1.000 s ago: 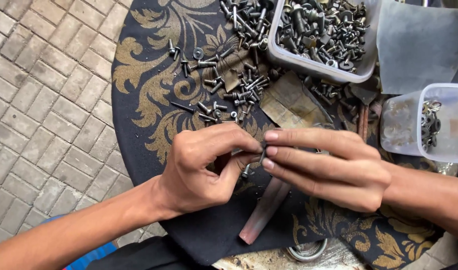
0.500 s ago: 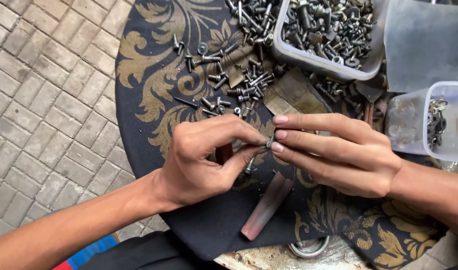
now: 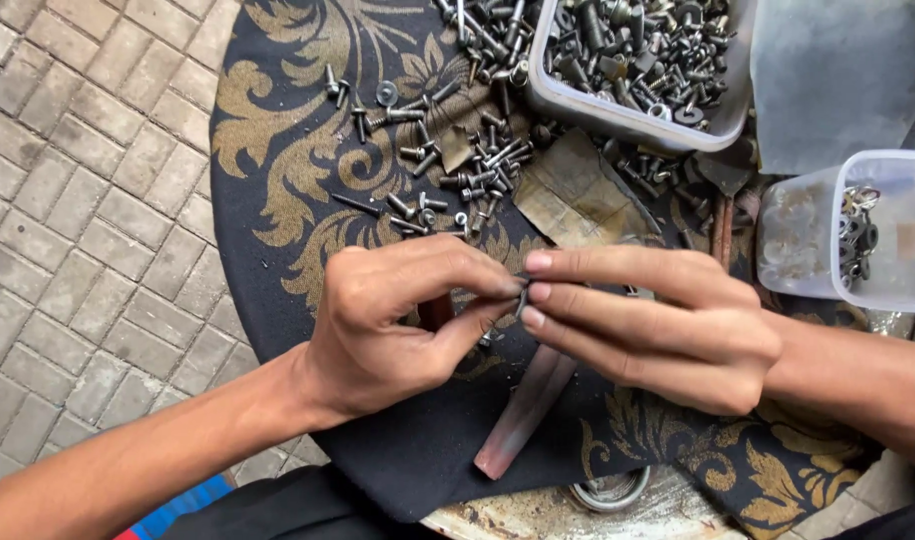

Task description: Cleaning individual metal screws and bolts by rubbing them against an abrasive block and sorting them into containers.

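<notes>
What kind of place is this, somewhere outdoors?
Probably an informal outdoor repair or hardware-sorting spot: loose screws and bolts heaped on a cloth-covered round table, a tub of mixed fasteners, and brick paving underfoot.

Left hand [image 3: 398, 320] at frame centre, fingers curled, thumb and forefinger pinched. Right hand [image 3: 648, 320] opposite, fingers extended leftward, tips meeting the left's. Forearms entering from lower corners.

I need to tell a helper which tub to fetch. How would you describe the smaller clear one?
On the black and gold cloth, look to the far right edge. The small clear tub sits there, nearly empty with a few dark washers, unlike the full grey tray of bolts.
</notes>
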